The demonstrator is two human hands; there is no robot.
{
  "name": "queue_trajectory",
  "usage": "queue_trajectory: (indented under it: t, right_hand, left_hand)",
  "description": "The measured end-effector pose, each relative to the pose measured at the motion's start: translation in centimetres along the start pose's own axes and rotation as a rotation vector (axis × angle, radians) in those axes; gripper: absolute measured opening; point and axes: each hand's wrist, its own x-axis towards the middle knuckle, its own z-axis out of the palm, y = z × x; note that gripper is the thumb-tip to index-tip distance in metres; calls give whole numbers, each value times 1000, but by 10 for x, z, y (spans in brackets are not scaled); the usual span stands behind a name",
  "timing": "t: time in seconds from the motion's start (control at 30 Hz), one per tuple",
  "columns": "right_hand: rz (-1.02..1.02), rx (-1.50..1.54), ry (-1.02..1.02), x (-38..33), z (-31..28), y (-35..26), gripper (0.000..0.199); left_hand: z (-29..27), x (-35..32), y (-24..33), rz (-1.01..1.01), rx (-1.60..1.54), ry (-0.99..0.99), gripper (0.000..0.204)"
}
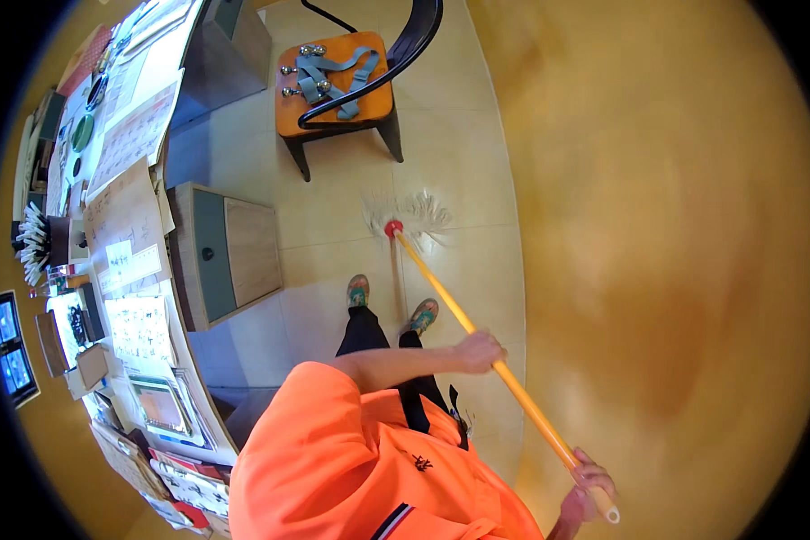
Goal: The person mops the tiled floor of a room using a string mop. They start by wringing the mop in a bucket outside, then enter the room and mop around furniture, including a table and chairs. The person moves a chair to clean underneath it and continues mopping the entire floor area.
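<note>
I hold a mop by its long yellow handle (445, 299), which slants down to a red joint (393, 229) on the floor. Pale strands of the mop head (427, 213) spread over the tiles, slightly smeared. Partway up the handle, my left hand (479, 352) is closed round it. Close to the handle's top end, my right hand (589, 482) also grips it, with the white tip showing just past the fingers. Both feet stand on the floor short of the mop head.
Beyond the mop stands a chair with an orange-brown wooden seat (351, 56) and black curved armrest; a blue-grey strap (310, 78) with metal bells lies on it. Along the left runs a desk (198, 382) covered with papers, above a drawer unit (252, 247). A yellow wall (657, 225) borders the right.
</note>
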Motion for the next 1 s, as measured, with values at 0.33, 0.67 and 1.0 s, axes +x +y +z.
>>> queue_trajectory:
  t: [0.33,0.67,1.0]
  right_hand:
    - [-175,-85,-322,47,145,71,6]
    - [-300,-132,-502,66,219,112,8]
    - [-11,21,-462,84,86,56,9]
  left_hand:
    - [-101,1,-158,-83,263,446,9]
    - [-146,-22,-228,-181,336,429,6]
    - [-85,-11,-99,-304,307,523,8]
